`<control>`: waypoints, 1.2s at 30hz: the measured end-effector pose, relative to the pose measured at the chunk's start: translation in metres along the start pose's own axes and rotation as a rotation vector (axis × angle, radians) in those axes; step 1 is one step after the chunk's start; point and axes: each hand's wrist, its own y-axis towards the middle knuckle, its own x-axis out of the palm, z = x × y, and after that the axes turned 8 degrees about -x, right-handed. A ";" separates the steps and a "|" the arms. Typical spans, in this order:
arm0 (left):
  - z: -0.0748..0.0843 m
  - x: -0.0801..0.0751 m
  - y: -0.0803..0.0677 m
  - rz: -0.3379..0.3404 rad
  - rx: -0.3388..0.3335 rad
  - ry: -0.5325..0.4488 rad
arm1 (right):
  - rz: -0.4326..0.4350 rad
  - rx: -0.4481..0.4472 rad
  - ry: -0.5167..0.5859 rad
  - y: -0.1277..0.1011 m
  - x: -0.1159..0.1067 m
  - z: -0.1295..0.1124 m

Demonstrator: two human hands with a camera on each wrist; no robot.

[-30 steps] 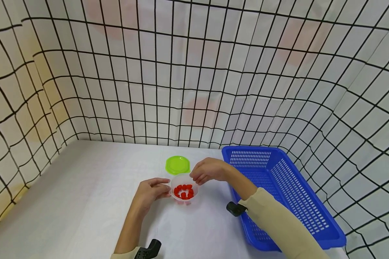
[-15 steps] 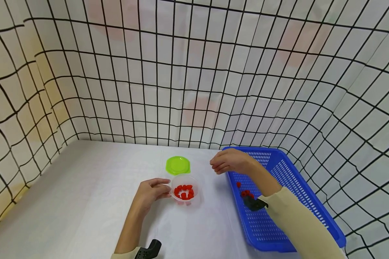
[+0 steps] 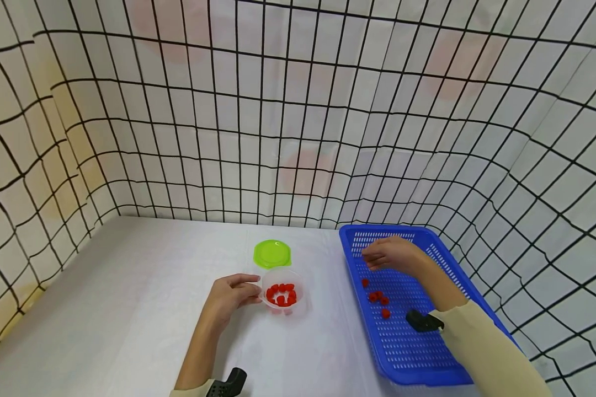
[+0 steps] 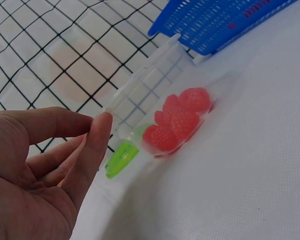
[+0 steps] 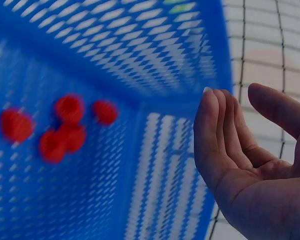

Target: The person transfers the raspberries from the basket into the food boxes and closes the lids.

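A clear plastic tub (image 3: 284,275) stands on the white table, with several raspberries (image 4: 175,120) inside. My left hand (image 3: 230,298) pinches the tub's near-left rim between thumb and forefinger. Over the far part of the blue basket (image 3: 412,353) hovers my right hand (image 3: 392,255). Its thumb is spread apart from the gently bent fingers, and nothing lies between them. Down on the basket floor, several more raspberries (image 5: 62,130) form a loose cluster to the left of that hand in the right wrist view.
Just behind the tub lies a bright green lid (image 3: 272,253). The basket's raised walls flank the right hand. Black wire mesh (image 3: 258,138) in front of white cloth encloses the table at the back and both sides.
My right hand has left the tub and moved right, over the basket, its fingers parted from the rim. More raspberries in the basket are uncovered. The left hand stays at the tub.
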 end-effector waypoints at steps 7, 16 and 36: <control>-0.001 0.000 0.002 0.001 0.005 -0.004 | 0.032 0.077 -0.018 -0.006 -0.017 0.035; -0.002 -0.002 0.002 -0.001 -0.003 -0.012 | 0.017 0.153 -0.030 -0.010 -0.025 0.063; -0.003 -0.001 0.003 0.012 -0.004 -0.012 | -0.074 0.275 -0.049 -0.015 -0.032 0.084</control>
